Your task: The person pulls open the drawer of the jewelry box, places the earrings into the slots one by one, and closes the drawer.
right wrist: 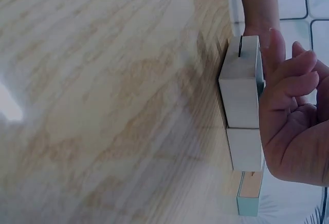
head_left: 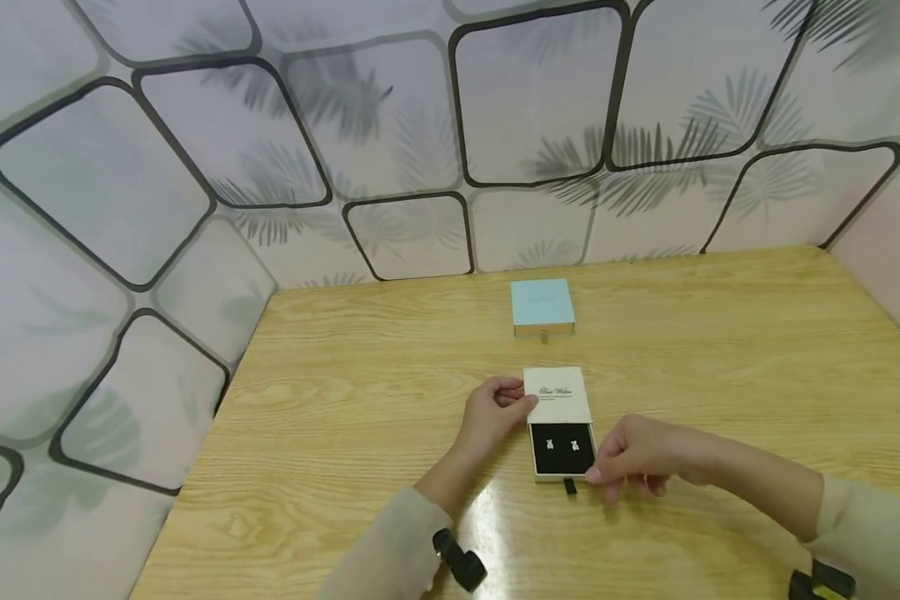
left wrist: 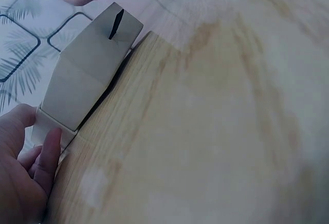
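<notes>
A white jewelry box (head_left: 557, 396) printed "Best Wishes" lies on the table with its drawer (head_left: 543, 477) slid out toward me. Two small silvery earrings (head_left: 574, 446) sit on the drawer's black pad (head_left: 562, 461), and a black ribbon tab (head_left: 570, 487) sticks out at the front. My left hand (head_left: 491, 412) grips the box's outer sleeve (left wrist: 57, 131) from the left, thumb on top and fingers along the side. Close over the drawer's front right corner, my right hand (head_left: 637, 454) has its fingers loosely curled, with nothing visible in them.
Behind the white box stands a closed light blue box (head_left: 542, 302) with a tan front and small tab. The wood-grain table (head_left: 345, 400) meets a leaf-patterned backdrop (head_left: 532, 225) at the back and sides.
</notes>
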`<control>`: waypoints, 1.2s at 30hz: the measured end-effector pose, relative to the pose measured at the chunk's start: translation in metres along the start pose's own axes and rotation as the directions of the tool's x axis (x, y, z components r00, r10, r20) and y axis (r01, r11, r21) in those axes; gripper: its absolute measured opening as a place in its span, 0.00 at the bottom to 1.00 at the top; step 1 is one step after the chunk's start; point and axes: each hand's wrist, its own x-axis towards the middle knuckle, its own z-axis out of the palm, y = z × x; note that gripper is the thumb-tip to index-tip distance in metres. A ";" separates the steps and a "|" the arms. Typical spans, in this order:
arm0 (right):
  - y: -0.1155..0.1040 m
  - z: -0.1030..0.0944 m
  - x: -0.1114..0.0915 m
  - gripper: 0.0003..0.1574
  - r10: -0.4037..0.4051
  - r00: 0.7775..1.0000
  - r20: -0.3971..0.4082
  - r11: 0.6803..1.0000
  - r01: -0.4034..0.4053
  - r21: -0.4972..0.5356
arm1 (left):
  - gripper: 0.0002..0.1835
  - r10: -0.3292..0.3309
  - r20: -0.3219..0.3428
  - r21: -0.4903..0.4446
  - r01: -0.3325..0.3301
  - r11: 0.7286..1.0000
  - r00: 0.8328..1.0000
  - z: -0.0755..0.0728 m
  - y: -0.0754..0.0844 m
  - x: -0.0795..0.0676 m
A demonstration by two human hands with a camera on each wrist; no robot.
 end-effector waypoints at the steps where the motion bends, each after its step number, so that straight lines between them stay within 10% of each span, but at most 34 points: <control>1: 0.000 0.001 -0.001 0.20 0.023 1.000 0.004 1.000 -0.023 0.017 | 0.19 -0.001 0.000 -0.002 0.001 1.000 1.000 0.000 0.000 0.000; 6: 0.005 0.004 -0.006 0.20 0.098 0.992 0.075 0.969 -0.112 0.218 | 0.19 -0.003 0.006 -0.026 0.003 1.000 1.000 0.002 -0.002 0.001; 16: 0.019 0.024 -0.011 0.15 0.199 0.939 0.281 0.763 -0.329 0.556 | 0.19 -0.018 0.012 -0.035 0.019 0.999 1.000 0.005 -0.003 0.001; 36: 0.034 0.056 0.004 0.10 0.155 0.976 0.154 0.480 -0.210 0.852 | 0.18 -0.019 -0.008 -0.054 0.019 0.998 1.000 0.002 -0.002 0.000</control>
